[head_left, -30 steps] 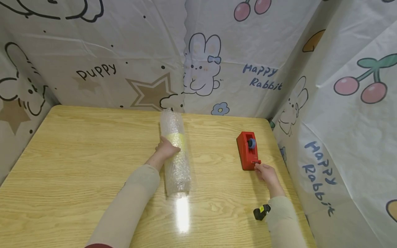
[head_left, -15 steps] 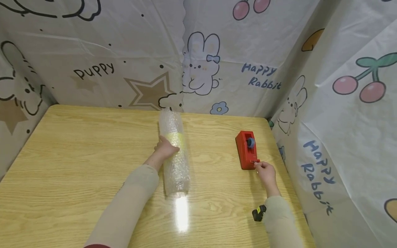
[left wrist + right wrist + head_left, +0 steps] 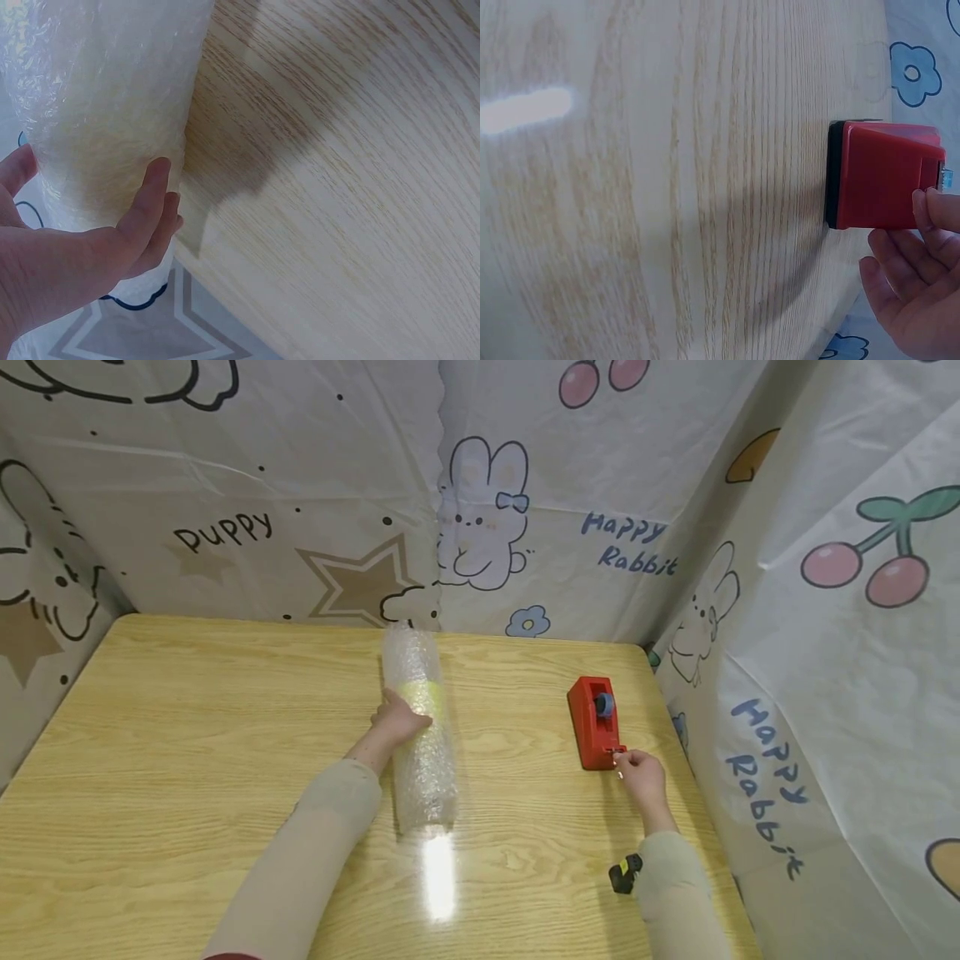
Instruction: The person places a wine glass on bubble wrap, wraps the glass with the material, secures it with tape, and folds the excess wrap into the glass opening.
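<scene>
A long roll of bubble wrap [image 3: 426, 777], with a yellow band [image 3: 422, 697] around its middle, lies on the wooden table. My left hand [image 3: 397, 722] holds it from the left side. In the left wrist view, the thumb is on one side of the roll [image 3: 112, 90] and the fingers [image 3: 154, 195] are on the other. At the right stands a red tape dispenser [image 3: 592, 727] carrying a small tape roll [image 3: 604, 705]. At its front cutter, my right hand [image 3: 643, 775] pinches the tape's end between thumb and index finger; the other fingers curl beneath.
The wooden table [image 3: 225, 735] reaches the patterned cloth [image 3: 360, 485] behind and at both sides. A small black and yellow device [image 3: 625, 873] shows beside the right sleeve. The dispenser stands near the table's right edge.
My right hand has stayed at the dispenser's cutter with only a slight shift. My left hand and the roll have kept their places; the whole view has drifted slightly.
</scene>
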Motion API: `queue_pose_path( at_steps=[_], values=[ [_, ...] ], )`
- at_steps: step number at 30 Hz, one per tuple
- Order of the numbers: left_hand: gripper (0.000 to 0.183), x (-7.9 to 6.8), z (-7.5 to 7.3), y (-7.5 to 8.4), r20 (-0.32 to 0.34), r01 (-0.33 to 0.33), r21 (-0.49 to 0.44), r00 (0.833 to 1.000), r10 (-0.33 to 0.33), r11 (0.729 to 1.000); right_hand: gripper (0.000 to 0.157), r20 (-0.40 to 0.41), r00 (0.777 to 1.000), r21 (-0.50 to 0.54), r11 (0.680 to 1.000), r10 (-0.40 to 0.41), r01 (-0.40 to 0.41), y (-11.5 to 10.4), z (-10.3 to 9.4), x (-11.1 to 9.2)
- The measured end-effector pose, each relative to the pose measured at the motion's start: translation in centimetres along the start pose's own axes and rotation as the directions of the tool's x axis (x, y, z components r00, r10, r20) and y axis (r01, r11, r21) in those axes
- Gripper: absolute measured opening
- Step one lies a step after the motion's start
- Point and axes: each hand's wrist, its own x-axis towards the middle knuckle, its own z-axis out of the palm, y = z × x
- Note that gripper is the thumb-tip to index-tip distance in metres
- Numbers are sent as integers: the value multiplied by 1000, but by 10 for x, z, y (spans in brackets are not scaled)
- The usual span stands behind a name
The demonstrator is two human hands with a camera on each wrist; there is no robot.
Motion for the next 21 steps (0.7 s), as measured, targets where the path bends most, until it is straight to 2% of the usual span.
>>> queue_pose_path(
  at_steps=[6,13,16,21],
  values=[
    [99,-1,1,-4,10,-5,-17,1000,5,1000,23,4,1000,-50,999,-18,18,11,3,-2],
    [100,-2,1,-6,34,-8,-42,999,10,999,24,137,991,-28,1000,14,-10,13,-6,-6],
    [100,-2,-1,-6,37,-15,-54,999,17,998,20,163,986,-4,999,36,-36,12,-8,-8],
    [99,-2,-5,-6,13,-24,-40,1000,25,999,17,262,964,7,998,51,-55,11,-2,-12]
  ],
)
